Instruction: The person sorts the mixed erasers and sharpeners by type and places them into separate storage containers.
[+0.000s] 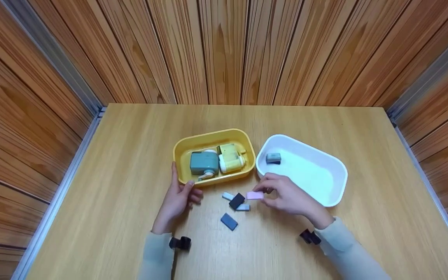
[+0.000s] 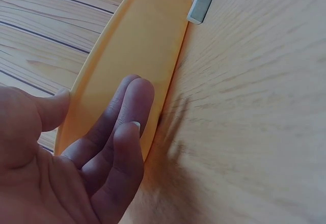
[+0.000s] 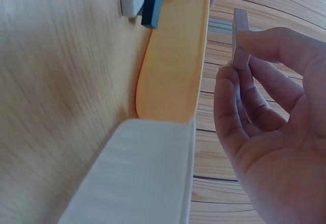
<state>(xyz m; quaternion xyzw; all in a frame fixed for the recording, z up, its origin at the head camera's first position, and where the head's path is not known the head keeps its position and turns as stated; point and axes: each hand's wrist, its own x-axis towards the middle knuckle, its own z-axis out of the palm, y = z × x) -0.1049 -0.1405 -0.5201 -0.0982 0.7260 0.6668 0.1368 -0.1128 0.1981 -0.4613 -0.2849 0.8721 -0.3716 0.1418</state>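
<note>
My right hand (image 1: 286,192) pinches a pink eraser (image 1: 254,195) between thumb and fingertips, raised over the table by the white tub (image 1: 336,194). At the near left corner of the yellow tub (image 1: 214,180), my left hand (image 1: 177,198) touches the wall and rim, its other fingers loosely bent outside. Between the hands lie a black eraser (image 1: 237,201) across white blocks (image 1: 242,207) and a dark blue-grey eraser (image 1: 229,221) nearer me. In the right wrist view the pink eraser (image 3: 240,38) stands edge-on between the fingertips.
Inside the yellow tub sit a teal crank device (image 1: 203,162), resembling a pencil sharpener, and a pale yellow one (image 1: 230,157). A grey-blue block (image 1: 273,157) rests in the white tub's left end, something dark under it. Wood-patterned walls (image 1: 224,50) stand behind and beside the table.
</note>
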